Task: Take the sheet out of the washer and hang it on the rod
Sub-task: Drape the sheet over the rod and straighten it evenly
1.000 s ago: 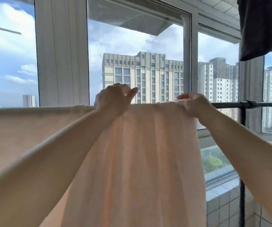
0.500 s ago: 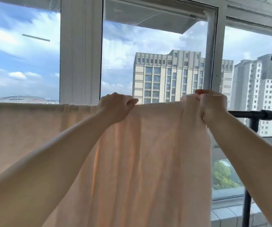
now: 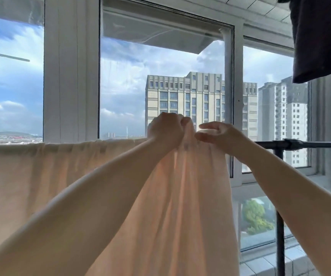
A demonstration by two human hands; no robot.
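Note:
A pale peach sheet (image 3: 190, 206) hangs draped over the black rod (image 3: 310, 145) and spreads leftward along it to the frame's edge. My left hand (image 3: 166, 130) grips a raised bunch of the sheet's top edge just above the rod. Close to its right, my right hand (image 3: 218, 135) hovers with fingers loosely curved, fingertips at the same bunch of cloth; whether it holds the cloth is unclear. The washer is out of view.
The rod's bare right stretch meets a black upright post (image 3: 280, 216). A dark garment (image 3: 320, 36) hangs at the top right. Behind the rod are window panes with white frames (image 3: 71, 76) and a tiled ledge (image 3: 264, 263) below.
My two hands have come together near the sheet's right edge, gathering its top. My right hand has loosened from a fist. The view has shifted left.

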